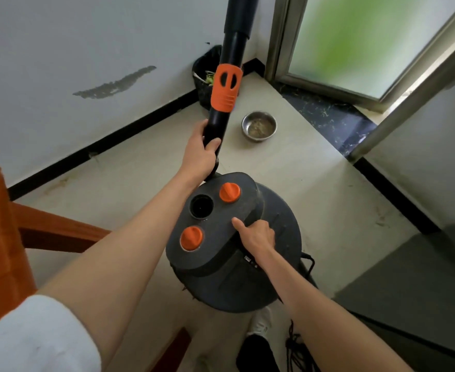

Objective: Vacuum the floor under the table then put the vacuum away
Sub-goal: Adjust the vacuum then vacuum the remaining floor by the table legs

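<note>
Steel bowl (pixel 259 126) sits on the pale floor (pixel 288 170), some dull residue inside. Black bin (pixel 203 76) stands in the corner, lined with a bag, green scraps showing at its rim. White wall (pixel 86 49) carries a grey scuff mark (pixel 113 84) above a black skirting board (pixel 100 146). Frosted glass door (pixel 355 41) stands open over a dark marble threshold (pixel 333 122). Orange-brown wooden chair (pixel 3 237) at left.

Soft, even daylight enters through the frosted glass door (pixel 355 41) up and right of the left hand's grip on the tube (pixel 215 130), shadows stay faint, edges bow with wide-angle distortion, and the frame margins blur slightly.
</note>
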Available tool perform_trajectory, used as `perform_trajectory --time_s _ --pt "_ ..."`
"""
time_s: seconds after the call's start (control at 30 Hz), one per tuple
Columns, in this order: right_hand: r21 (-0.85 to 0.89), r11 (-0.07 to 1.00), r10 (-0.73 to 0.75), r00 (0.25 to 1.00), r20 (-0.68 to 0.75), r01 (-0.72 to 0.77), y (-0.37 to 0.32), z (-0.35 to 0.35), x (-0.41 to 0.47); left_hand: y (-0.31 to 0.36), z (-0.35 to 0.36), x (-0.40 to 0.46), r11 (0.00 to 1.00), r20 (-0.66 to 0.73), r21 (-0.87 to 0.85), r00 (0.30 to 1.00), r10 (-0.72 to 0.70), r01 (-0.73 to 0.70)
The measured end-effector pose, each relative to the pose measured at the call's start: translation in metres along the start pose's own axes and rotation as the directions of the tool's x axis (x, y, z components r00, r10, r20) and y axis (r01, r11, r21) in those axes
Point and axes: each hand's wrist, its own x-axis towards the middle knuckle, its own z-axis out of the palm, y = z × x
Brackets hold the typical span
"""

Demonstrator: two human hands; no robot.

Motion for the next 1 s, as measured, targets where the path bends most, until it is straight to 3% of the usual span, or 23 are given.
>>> perform_trajectory --time_s 0.47,0.7,1.0 --pt "0.037 0.999 0.037 0.999 0.015 -0.037 -0.047 -0.038 0.063 0.023 0.015 0.077 0.999 0.028 0.028 0.999 -0.032 0.031" --pt "-0.029 0.999 0.025 0.999 0.049 -0.023 -0.060 -0.043 0.066 0.024 0.026 0.110 0.995 0.119 0.058 0.989 -0.091 0.084" --pt "0.050 0.989 0.136 0.984 0.116 -0.142 -0.072 -0.050 0.065 0.034 0.024 0.121 0.985 0.192 0.147 0.974 -0.117 0.089"
